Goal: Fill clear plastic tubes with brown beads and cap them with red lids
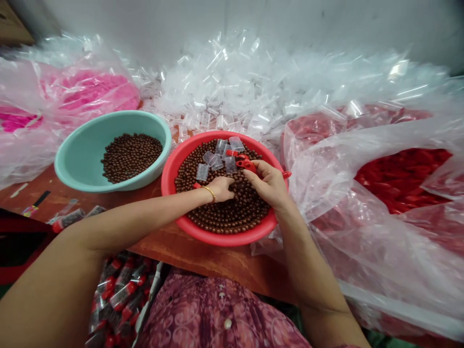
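Note:
A red basin (181, 164) full of small brown balls (232, 212) sits on the wooden table in front of me. Several little clear plastic tubes (217, 157) lie on the balls at its far side. My left hand (222, 187) rests among the balls with its fingers curled down into them; what they hold is hidden. My right hand (268, 183) is closed on a small red cap (246, 164), just right of the left hand. Another red cap (197, 185) lies by my left wrist.
A teal basin (76, 159) with more brown balls (131, 155) stands to the left. A heap of clear tubes (253, 92) fills the back. Plastic bags of red caps (402, 179) lie at right, pink ones (87, 92) at left. Filled tubes (123, 290) sit in a box below the table edge.

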A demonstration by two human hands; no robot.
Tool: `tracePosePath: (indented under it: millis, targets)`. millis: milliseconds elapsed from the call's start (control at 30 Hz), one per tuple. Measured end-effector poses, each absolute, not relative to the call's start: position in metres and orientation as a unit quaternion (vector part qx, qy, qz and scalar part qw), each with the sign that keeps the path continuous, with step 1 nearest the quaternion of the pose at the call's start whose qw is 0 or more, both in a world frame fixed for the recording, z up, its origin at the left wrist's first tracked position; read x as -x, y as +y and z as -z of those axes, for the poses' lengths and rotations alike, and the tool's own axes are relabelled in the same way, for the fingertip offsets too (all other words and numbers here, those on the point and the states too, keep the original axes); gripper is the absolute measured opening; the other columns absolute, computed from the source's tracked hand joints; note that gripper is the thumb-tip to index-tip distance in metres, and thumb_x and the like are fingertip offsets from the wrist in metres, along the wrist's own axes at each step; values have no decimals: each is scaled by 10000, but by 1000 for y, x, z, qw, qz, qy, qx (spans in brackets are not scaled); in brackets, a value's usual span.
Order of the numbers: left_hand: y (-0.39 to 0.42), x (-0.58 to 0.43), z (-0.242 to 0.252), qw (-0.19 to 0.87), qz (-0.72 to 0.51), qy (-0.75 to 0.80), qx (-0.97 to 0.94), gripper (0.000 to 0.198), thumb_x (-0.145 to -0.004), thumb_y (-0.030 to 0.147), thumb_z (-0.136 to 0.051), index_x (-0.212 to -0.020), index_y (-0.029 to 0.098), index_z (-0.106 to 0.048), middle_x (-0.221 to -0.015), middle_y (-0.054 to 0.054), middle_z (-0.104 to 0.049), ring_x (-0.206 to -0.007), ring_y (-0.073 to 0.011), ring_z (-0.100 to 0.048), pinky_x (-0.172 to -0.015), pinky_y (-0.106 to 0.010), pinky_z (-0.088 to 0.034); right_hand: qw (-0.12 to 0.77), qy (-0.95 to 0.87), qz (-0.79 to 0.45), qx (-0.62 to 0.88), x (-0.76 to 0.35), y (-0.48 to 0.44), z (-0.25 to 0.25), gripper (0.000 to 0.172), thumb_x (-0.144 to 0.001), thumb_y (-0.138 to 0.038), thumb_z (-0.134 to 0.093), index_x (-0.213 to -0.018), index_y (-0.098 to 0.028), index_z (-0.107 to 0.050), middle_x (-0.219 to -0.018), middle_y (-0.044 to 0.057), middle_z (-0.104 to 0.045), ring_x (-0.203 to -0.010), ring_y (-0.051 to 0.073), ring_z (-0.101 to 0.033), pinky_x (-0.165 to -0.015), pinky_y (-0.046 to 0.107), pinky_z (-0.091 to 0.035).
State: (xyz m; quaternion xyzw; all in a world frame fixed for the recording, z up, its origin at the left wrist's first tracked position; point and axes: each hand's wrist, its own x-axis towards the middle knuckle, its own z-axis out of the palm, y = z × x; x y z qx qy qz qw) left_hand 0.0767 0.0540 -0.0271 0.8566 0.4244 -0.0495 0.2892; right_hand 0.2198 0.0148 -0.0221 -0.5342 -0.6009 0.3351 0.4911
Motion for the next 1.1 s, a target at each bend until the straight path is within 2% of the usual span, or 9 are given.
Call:
tracePosePath:
  millis: [67,167,267,400,500,667,767,900,1100]
  targets:
    - [56,-73,23,407,-35,423,-809,320,-748,134,-569,-1066,99,-584,-993,-44,-681,-888,-137,-630,-813,-222,-482,501,-587,-345,535,-220,16,23,253,-762,-356,-572,-939,-177,-582,-884,43,-663,-793,166,-606,-757,321,-481]
    - [54,-61,14,585,-168,412,-679,290,-693,88,-612,-982,82,-580,-867,-6,-661,-774,-93,-600,-796,-227,-473,511,-576,-344,537,-221,18,25,271,-755,-357,-579,-966,-191,-548,-888,39,-661,-776,166,-608,-723,317,-496]
    - [46,-43,5,661,-220,393,-601,265,-650,90,-661,-906,97,-592,-794,22,-635,-719,-73,-572,-783,-236,-464,516,-587,-299,547,-222,18,26,269,-779,-376,-564,-985,-204,-550,-896,33,-658,-825,175,-606,-746,322,-498]
    - [33,-22,1,731,-257,364,-517,334,-614,101,-724,-912,102,-574,-815,0,-645,-730,-83,-594,-771,-265,-484,482,-631,-260,550,-220,15,25,301,-843,-417,-480,-1028,-203,-586,-958,50,-660,-917,198,-597,-832,353,-476]
    - [23,-11,-1,750,-288,348,-483,390,-601,119,-762,-932,104,-556,-814,-11,-651,-740,-94,-612,-759,-274,-503,440,-668,-248,547,-218,13,23,335,-857,-415,-459,-1067,-189,-591,-1015,67,-658,-943,212,-596,-882,376,-446]
    - [10,-3,-7,771,-270,348,-460,272,-678,93,-706,-908,99,-560,-781,-12,-647,-719,-79,-618,-739,-238,-518,399,-689,-236,558,-215,8,20,324,-878,-412,-422,-1012,-177,-601,-902,57,-652,-815,190,-585,-795,351,-457]
    - [3,-2,-9,774,-283,342,-452,226,-741,91,-637,-948,115,-549,-855,-26,-651,-762,-85,-631,-791,-262,-524,387,-696,-250,551,-211,5,16,329,-887,-399,-414,-1050,-174,-590,-903,51,-650,-803,183,-581,-773,337,-460]
    - [-2,0,-6,716,-311,338,-525,227,-747,73,-601,-960,131,-547,-929,-35,-643,-829,-94,-613,-847,-283,-505,372,-720,-232,539,-208,3,15,317,-885,-394,-429,-1045,-181,-600,-912,50,-664,-816,190,-593,-781,339,-459]
    - [-1,5,0,602,-351,379,-609,233,-733,106,-595,-960,129,-547,-951,-29,-614,-885,-113,-580,-864,-284,-459,406,-703,-223,540,-209,4,17,332,-885,-394,-429,-1125,-211,-566,-1032,59,-649,-984,203,-580,-864,353,-454]
